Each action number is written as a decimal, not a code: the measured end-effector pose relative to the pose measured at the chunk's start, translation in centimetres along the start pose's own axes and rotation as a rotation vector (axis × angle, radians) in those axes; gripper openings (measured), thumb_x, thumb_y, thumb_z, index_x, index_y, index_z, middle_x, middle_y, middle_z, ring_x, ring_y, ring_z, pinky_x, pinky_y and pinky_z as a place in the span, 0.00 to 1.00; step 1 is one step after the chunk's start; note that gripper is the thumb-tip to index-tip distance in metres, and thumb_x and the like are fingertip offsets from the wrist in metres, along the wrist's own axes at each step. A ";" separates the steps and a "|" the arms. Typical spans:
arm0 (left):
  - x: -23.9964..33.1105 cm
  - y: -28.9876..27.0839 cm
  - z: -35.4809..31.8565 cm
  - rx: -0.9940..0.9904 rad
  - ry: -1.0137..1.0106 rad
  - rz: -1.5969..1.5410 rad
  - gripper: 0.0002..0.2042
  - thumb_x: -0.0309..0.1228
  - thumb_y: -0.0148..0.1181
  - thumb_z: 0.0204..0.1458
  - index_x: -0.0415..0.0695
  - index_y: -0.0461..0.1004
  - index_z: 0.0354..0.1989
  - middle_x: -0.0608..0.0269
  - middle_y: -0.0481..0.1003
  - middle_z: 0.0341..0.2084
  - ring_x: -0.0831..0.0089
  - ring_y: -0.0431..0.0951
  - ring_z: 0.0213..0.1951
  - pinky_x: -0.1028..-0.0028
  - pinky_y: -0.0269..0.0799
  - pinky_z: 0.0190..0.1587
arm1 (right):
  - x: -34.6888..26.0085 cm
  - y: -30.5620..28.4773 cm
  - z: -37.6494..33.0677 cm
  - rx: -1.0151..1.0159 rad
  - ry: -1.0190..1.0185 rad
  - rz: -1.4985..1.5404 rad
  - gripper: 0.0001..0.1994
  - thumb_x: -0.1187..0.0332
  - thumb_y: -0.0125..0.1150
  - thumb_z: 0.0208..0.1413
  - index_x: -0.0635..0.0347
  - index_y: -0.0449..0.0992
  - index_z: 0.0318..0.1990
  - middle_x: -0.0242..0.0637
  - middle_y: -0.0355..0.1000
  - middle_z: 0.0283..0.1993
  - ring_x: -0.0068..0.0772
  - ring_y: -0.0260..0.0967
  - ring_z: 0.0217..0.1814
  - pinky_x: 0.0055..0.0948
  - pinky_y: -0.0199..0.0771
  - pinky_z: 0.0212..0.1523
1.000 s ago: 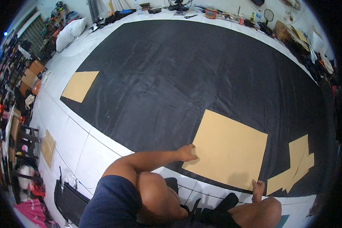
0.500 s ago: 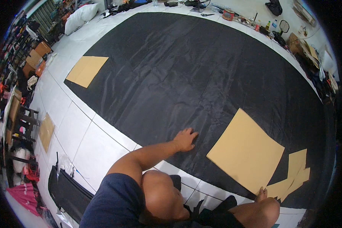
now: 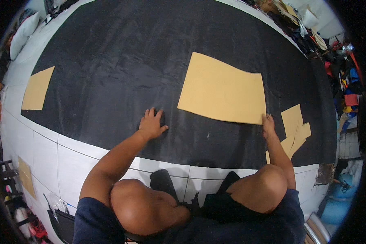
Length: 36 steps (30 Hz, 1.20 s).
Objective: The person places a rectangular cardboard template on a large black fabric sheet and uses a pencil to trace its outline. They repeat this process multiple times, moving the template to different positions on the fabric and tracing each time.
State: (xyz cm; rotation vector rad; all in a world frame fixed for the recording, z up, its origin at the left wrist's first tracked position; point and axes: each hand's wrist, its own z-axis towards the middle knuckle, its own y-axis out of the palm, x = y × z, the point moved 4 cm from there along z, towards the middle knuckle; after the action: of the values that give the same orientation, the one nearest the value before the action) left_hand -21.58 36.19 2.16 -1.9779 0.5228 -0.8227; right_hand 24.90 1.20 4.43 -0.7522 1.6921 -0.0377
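Note:
A large sheet of tan cardboard (image 3: 225, 91) is over the black fabric (image 3: 105, 77) spread across the floor. My right hand (image 3: 268, 125) pinches its near right corner between thumb and fingers. The sheet's far edge curves slightly; whether all of it touches the fabric I cannot tell. My left hand (image 3: 151, 124) rests palm down on the fabric, fingers spread, left of the sheet and apart from it. Several smaller cut cardboard pieces (image 3: 293, 132) lie overlapping beside my right forearm.
Another cardboard piece (image 3: 38, 89) lies at the fabric's left corner. White floor tiles (image 3: 93, 148) border the fabric on my side. A black bag-like item (image 3: 63, 223) sits at the lower left. Piled clutter (image 3: 305, 30) lines the right side, and a white pillow (image 3: 25, 36) the far left.
The view has swung to the right and down. My right hand has moved the large sheet away from the fabric's near edge. My left hand stays flat on the fabric.

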 end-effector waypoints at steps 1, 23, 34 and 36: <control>-0.4 -0.1 -0.1 0.029 -0.016 -0.002 0.38 0.52 0.64 0.53 0.49 0.60 0.70 0.42 0.54 0.70 0.43 0.53 0.71 0.49 0.56 0.69 | -1.5 0.9 0.8 0.025 -0.011 -0.042 0.20 0.61 0.53 0.68 0.62 0.68 0.61 0.41 0.73 0.54 0.36 0.71 0.53 0.37 0.70 0.54; 3.1 0.1 2.9 0.041 0.189 0.055 0.35 0.55 0.61 0.54 0.43 0.67 0.64 0.54 0.66 0.58 0.54 0.65 0.62 0.53 0.65 0.60 | -34.4 1.8 8.4 0.080 -0.355 -0.442 0.15 0.59 0.56 0.66 0.61 0.74 0.51 0.31 0.74 0.37 0.23 0.68 0.33 0.28 0.68 0.33; 0.5 -5.3 1.8 0.220 0.304 -0.084 0.30 0.45 0.65 0.54 0.43 0.70 0.62 0.47 0.68 0.60 0.50 0.66 0.63 0.56 0.63 0.65 | -20.2 -2.0 12.6 0.072 -0.162 -0.122 0.19 0.59 0.57 0.66 0.64 0.74 0.56 0.40 0.77 0.47 0.31 0.72 0.42 0.32 0.72 0.42; -0.9 -6.9 1.4 0.169 0.258 0.000 0.28 0.45 0.65 0.54 0.43 0.71 0.60 0.46 0.69 0.59 0.49 0.67 0.62 0.57 0.64 0.64 | -15.5 -1.0 13.7 0.043 -0.149 -0.006 0.19 0.59 0.57 0.66 0.62 0.74 0.57 0.39 0.77 0.48 0.29 0.72 0.41 0.30 0.71 0.38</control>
State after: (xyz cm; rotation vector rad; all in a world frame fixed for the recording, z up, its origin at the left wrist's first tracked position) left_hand -20.96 41.09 7.31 -1.7272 0.5818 -1.0940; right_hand 38.60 13.10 14.49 -0.7103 1.5431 -0.0215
